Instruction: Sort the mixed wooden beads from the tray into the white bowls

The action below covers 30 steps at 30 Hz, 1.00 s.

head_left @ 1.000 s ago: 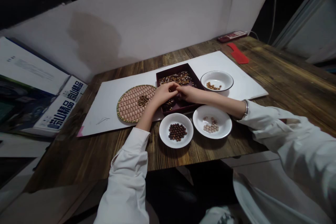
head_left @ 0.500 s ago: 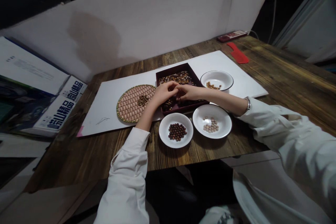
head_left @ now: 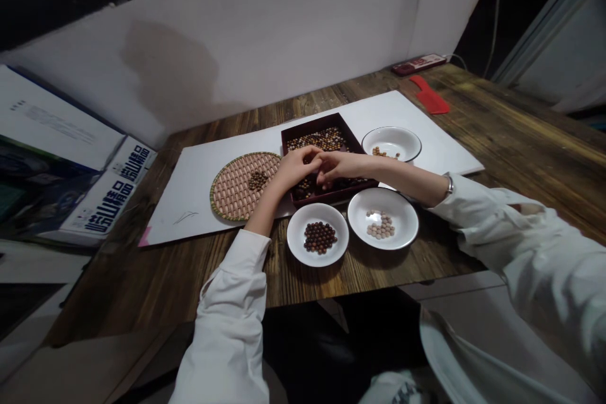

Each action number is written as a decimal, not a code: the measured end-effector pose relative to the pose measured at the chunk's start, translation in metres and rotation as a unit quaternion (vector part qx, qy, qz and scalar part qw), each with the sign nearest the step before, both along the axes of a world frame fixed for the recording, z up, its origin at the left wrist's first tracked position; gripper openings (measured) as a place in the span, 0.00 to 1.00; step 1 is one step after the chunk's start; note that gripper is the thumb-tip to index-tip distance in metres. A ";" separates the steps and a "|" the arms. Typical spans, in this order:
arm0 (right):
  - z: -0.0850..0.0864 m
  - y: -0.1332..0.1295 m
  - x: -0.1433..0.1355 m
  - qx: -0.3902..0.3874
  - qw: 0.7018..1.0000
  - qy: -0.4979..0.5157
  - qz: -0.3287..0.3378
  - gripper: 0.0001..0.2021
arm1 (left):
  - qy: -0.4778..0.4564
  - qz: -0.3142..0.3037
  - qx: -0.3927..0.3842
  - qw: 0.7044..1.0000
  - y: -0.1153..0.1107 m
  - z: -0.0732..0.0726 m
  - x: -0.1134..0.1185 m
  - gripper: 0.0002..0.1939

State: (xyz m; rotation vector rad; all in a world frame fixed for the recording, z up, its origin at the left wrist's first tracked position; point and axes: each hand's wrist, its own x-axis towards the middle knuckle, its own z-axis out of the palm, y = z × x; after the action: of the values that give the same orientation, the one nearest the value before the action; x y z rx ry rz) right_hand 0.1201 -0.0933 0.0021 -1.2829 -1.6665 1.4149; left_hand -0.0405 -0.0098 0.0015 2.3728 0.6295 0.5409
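Note:
Above the dark red box (head_left: 341, 125) of mixed beads (head_left: 318, 139), my left hand (head_left: 298, 167) and my right hand (head_left: 338, 165) meet at the fingertips. The left fingers are curled together, and anything they hold is too small to make out. My right fingers bend down against the left ones in a pinch, their tips partly hidden. On a round woven tray (head_left: 231, 192) left of the box lies a small heap of olive-brown beads (head_left: 258, 180). Nearer to me, one white bowl (head_left: 297, 246) holds dark brown beads (head_left: 319, 237); another bowl (head_left: 406, 227) holds pale beads (head_left: 381, 226).
A third white bowl (head_left: 392, 136) with yellow-brown beads (head_left: 382, 153) stands behind my right forearm. The box and tray rest on a white board (head_left: 189, 170) on the wooden table (head_left: 142, 284). A red comb-like piece (head_left: 432, 98) and a phone (head_left: 419, 64) lie far right; printed cartons (head_left: 108, 196) stand left.
My right hand's fingers have drawn slightly closer together against the left fingertips. The bowls, tray and box stay where they were.

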 end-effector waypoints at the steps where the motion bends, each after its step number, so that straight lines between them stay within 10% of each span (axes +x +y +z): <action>1: 0.001 -0.001 0.000 -0.004 1.000 0.003 0.000 0.11 | 0.001 0.001 -0.001 1.000 0.000 0.000 0.000 0.12; 18: 0.012 -0.006 -0.004 0.045 0.994 -0.100 0.008 0.10 | 0.004 0.004 -0.003 1.000 -0.001 0.001 0.000 0.13; 30: 0.001 0.001 0.003 -0.046 0.991 0.121 0.015 0.06 | 0.007 0.002 -0.009 1.000 -0.001 0.002 -0.001 0.14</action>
State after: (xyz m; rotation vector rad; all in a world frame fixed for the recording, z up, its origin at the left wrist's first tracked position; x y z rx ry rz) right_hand 0.1232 -0.0928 0.0031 -1.0888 -1.4783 1.6130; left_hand -0.0411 -0.0109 0.0033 2.3616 0.6443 0.5184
